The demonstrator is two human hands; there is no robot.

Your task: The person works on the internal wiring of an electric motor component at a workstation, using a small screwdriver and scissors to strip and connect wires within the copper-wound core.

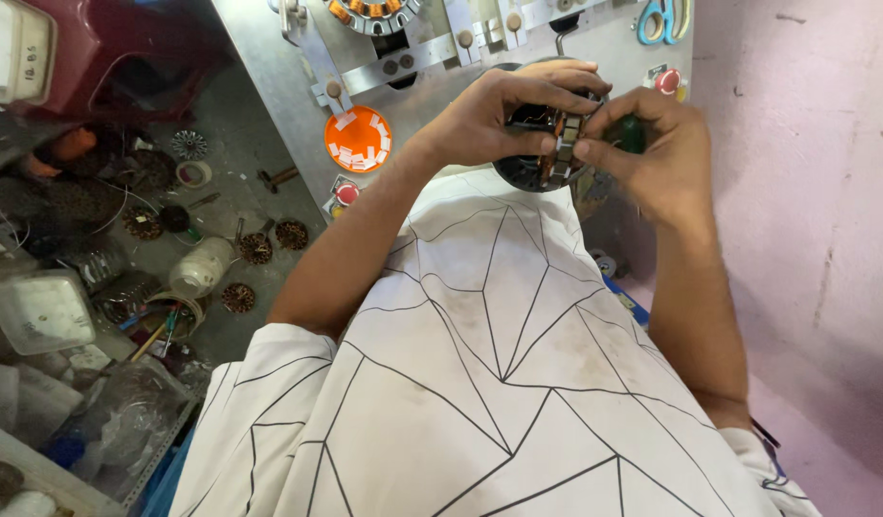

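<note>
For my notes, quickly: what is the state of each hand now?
Left hand: closed on the round wound stator, gripping from above.
Right hand: fingertips pinching the stator's edge.

The left hand (503, 113) and right hand (652, 153) are covering most of the round motor stator (547, 158) between them, and the white shirt (489, 364) is hiding its near rim. At the far edge, the frame is cutting off the winding fixture (374, 14) and the blue-handled scissors (661, 19). Far left, a dark red stool (125, 48) is running out of view. Whatever is lying inside the clear bags (116, 421) near left is staying too blurred to tell.
</note>
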